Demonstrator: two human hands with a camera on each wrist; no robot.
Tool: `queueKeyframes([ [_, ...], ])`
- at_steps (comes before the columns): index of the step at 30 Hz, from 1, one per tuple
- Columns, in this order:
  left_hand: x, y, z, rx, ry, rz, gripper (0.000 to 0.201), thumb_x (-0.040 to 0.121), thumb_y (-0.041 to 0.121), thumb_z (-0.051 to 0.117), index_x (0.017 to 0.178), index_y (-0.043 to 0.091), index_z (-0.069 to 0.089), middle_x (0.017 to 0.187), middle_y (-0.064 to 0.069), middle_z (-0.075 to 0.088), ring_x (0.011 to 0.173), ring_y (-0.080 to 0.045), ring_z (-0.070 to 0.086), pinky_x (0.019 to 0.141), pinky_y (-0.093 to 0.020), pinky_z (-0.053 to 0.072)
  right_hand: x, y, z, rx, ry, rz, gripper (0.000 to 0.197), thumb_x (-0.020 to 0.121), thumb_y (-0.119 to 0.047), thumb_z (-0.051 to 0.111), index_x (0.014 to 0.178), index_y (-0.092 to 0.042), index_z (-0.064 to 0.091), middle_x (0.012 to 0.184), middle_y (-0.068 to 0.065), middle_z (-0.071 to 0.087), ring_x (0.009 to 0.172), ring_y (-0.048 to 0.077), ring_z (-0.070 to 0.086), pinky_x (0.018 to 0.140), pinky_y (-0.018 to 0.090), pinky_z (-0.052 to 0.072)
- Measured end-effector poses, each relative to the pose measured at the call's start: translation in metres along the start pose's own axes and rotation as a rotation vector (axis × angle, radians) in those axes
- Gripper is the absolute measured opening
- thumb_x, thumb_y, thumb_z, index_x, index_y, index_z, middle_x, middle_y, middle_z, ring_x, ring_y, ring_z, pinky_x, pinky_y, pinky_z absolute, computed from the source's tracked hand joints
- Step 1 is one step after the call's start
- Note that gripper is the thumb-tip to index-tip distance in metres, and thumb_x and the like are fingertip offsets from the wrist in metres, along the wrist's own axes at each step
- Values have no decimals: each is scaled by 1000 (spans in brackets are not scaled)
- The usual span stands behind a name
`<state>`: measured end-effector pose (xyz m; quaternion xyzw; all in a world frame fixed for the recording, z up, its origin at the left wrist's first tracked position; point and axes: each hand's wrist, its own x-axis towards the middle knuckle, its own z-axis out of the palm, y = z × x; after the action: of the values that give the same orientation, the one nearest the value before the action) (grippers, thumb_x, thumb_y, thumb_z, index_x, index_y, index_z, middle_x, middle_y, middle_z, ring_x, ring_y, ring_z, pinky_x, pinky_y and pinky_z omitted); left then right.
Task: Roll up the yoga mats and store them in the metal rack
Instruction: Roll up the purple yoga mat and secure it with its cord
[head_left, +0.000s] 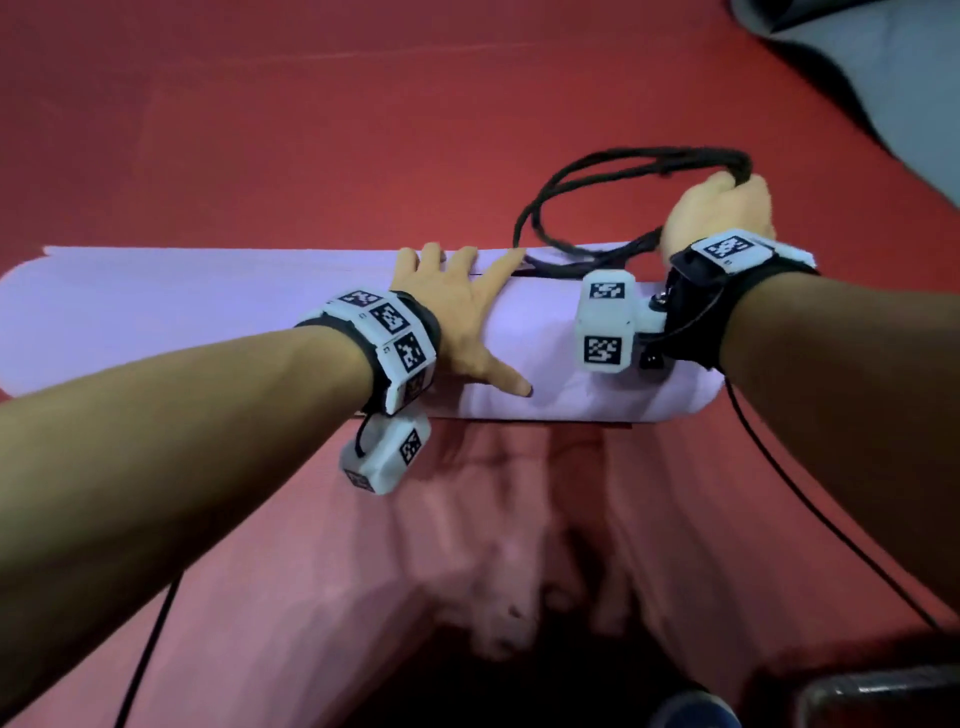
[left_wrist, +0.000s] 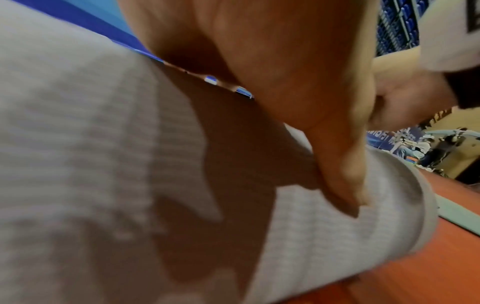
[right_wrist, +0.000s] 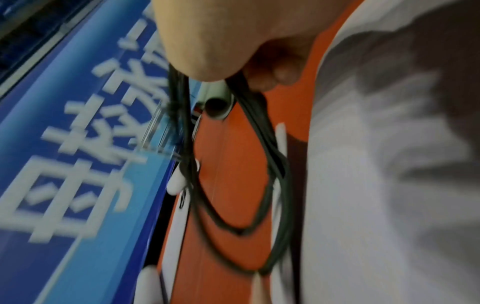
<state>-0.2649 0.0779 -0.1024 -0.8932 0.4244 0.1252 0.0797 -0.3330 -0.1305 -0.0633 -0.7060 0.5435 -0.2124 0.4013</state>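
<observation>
Left hand (head_left: 457, 317) presses flat on the rolled mat (head_left: 218, 317) lying on the red floor (head_left: 260, 130), right hand (head_left: 719, 210) gripping the black cord (head_left: 613, 166) (probably its tie). Keep pressure on; loop it snugly.

- A red floor covering (head_left: 311, 130) spreads out on every side.
- A blue banner (right_wrist: 78, 144) with large white characters stands beside it.
- Distant people (left_wrist: 426, 148) gather by a far wall, blurred.
</observation>
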Motion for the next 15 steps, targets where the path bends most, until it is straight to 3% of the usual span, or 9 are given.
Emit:
queueKeyframes([
  [3,5,1,-1,4,49,-21,144,36,106,31,154,30,-4,139,-9,45,117,-32,40,94,-48,30,24,17,-27,49,72,160,52,102,-41,29,143,-10,33,145,12,44,129,28,47,86,26,35],
  [5,12,3,-8,-109,96,-89,136,41,105,20,152,27,15,133,-12,48,119,-33,42,97,-48,29,34,27,-47,-33,239,271,56,100,-49,33,137,-7,39,139,13,49,128,30,48,99,32,33],
  [6,15,6,-11,-150,104,-116,133,43,104,19,150,26,23,131,-13,47,119,-35,45,99,-48,29,34,31,-52,-120,180,271,56,99,-48,33,135,-7,43,138,17,50,127,34,48,105,35,31],
  [8,22,21,-16,-167,87,-114,131,42,104,20,148,28,26,133,-13,43,118,-36,50,100,-48,29,36,50,-51,-249,-100,210,43,96,-32,35,129,-9,50,133,20,54,120,40,52,108,44,36],
  [9,24,27,-15,-157,70,-99,131,42,105,21,149,30,23,138,-13,41,120,-37,49,101,-48,29,34,61,-46,-273,-218,235,41,97,-32,37,128,-10,52,130,16,56,119,38,54,106,43,39],
  [10,25,32,-14,-136,48,-86,130,43,106,21,151,33,18,145,-13,38,124,-38,46,102,-49,28,28,68,-41,-216,-315,287,48,98,-43,39,129,-10,54,126,11,57,120,35,55,106,41,40],
  [11,26,35,-14,-108,31,-78,129,44,106,20,152,35,14,148,-12,37,127,-38,42,102,-50,28,21,74,-36,-183,-416,318,65,93,-60,40,132,-10,54,129,10,57,120,32,56,106,40,42],
  [13,25,36,-13,-63,41,-70,127,46,106,16,149,31,21,137,-11,52,120,-35,44,96,-49,29,11,79,-29,-84,-506,372,103,62,-87,53,132,-12,56,129,12,62,108,35,65,99,47,49],
  [15,22,37,-14,-56,77,-66,124,46,106,15,137,24,38,119,-11,60,109,-33,49,90,-48,31,13,82,-25,-53,-543,364,123,32,-90,68,128,-13,59,117,14,67,88,35,72,83,49,56],
])
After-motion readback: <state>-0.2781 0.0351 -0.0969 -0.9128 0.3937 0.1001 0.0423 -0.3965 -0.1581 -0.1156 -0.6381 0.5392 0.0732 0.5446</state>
